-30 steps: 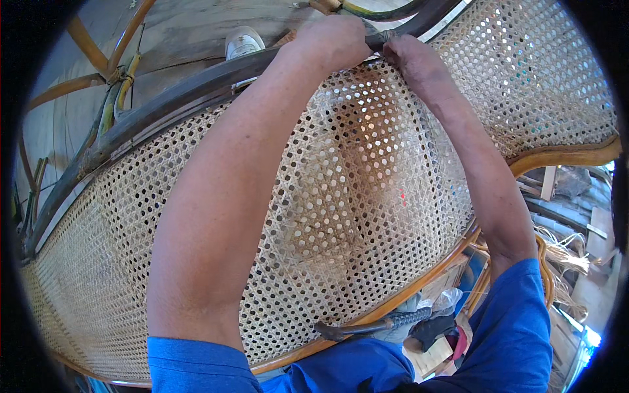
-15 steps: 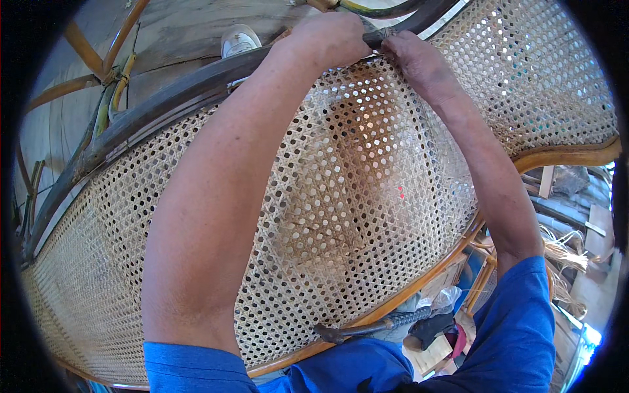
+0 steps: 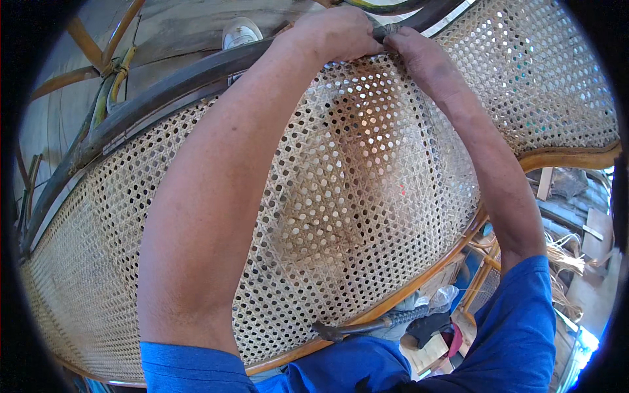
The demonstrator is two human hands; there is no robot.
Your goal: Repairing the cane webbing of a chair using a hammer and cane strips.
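Note:
Both my arms reach across a large woven cane panel (image 3: 314,223) to its far edge, where a dark curved pole (image 3: 177,82) runs. My left hand (image 3: 341,34) is closed at that edge, knuckles up, its fingertips hidden behind the hand. Just right of it, my right hand (image 3: 417,54) is also closed, thumb and fingers pressed together beside a wrapped binding (image 3: 391,29) on the pole. The two hands nearly touch. What either one grips is too small or hidden to make out. The cane is stained brown below them.
A brown wooden rail (image 3: 288,360) borders the panel near my body, with a dark tool with a ribbed grip (image 3: 373,324) lying against it. More bent poles (image 3: 105,72) stand at the far left. Loose cane strands (image 3: 565,255) lie at the right.
My two hands have shifted slightly to the right along the edge and stay close together. The view has moved a little; the panel and tool look the same.

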